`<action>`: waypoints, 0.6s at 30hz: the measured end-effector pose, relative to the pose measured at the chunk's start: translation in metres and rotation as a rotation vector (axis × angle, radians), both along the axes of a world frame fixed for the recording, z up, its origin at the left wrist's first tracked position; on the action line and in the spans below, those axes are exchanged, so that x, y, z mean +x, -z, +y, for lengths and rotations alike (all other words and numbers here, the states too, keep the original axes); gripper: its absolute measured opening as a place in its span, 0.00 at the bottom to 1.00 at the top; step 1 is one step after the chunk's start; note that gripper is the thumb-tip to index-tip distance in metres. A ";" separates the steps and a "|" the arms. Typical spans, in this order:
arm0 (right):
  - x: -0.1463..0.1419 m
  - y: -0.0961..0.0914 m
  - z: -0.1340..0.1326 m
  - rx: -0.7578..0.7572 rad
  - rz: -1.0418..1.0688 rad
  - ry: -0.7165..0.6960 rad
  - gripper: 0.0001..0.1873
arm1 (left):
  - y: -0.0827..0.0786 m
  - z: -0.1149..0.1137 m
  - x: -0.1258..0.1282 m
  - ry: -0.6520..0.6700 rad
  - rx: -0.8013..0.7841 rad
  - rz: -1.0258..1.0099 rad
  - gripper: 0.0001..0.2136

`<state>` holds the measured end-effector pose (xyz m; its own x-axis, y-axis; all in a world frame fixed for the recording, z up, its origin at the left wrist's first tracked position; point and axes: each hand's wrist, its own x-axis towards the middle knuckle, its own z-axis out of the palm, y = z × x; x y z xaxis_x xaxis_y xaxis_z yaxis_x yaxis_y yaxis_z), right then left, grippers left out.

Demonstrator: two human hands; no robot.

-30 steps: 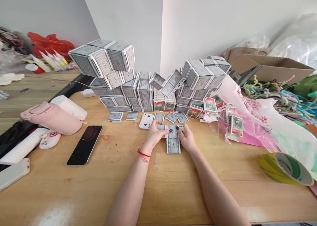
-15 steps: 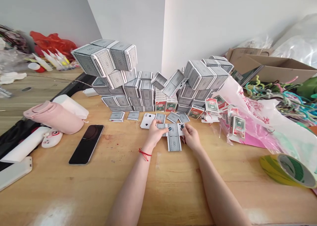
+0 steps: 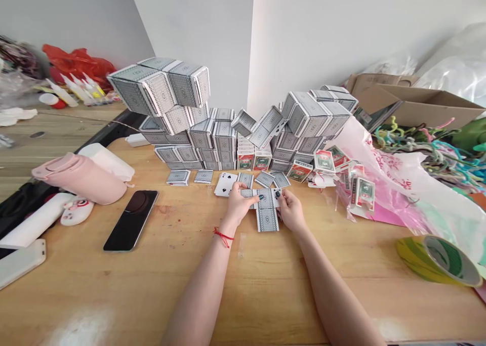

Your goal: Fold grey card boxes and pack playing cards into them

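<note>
Centrally, left grip (image 3: 240, 204) and right grip (image 3: 291, 210) pinch T-shaped cards (image 3: 268, 220) — face-up card (image 3: 224, 184), card blocks (image 3: 225, 136) beyond.

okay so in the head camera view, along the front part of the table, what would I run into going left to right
White slab-shaped device, rounded white object with a red print, black phone, left hand, grey-backed cards, right hand, roll of yellow-green tape.

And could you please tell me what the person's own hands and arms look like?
No sleeves or gloves show. The left hand has a thin red string bracelet at its wrist; the right hand shows none. Dark nail polish shows on both thumbs.
</note>
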<state>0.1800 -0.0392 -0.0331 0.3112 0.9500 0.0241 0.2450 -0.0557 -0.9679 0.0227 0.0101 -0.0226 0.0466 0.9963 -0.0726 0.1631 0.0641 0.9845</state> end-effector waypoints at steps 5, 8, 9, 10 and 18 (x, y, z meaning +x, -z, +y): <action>0.000 0.002 0.001 0.018 -0.057 0.013 0.16 | -0.003 -0.001 -0.001 0.002 -0.042 0.002 0.22; -0.001 -0.001 0.000 0.040 -0.046 0.011 0.17 | -0.003 0.000 0.000 0.003 -0.049 -0.030 0.22; -0.001 -0.003 0.000 0.036 -0.014 -0.002 0.17 | -0.003 0.000 0.000 0.004 -0.050 -0.052 0.22; -0.002 -0.005 -0.001 0.025 0.030 -0.022 0.17 | -0.004 0.000 0.000 0.015 -0.060 -0.080 0.22; 0.000 -0.015 -0.002 -0.071 0.175 -0.122 0.18 | -0.010 -0.004 -0.001 0.091 -0.113 -0.163 0.22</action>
<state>0.1798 -0.0409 -0.0180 0.1877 0.9783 -0.0882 0.0827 -0.1052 -0.9910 0.0219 0.0064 -0.0127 0.1566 0.9733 -0.1677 0.0126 0.1678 0.9857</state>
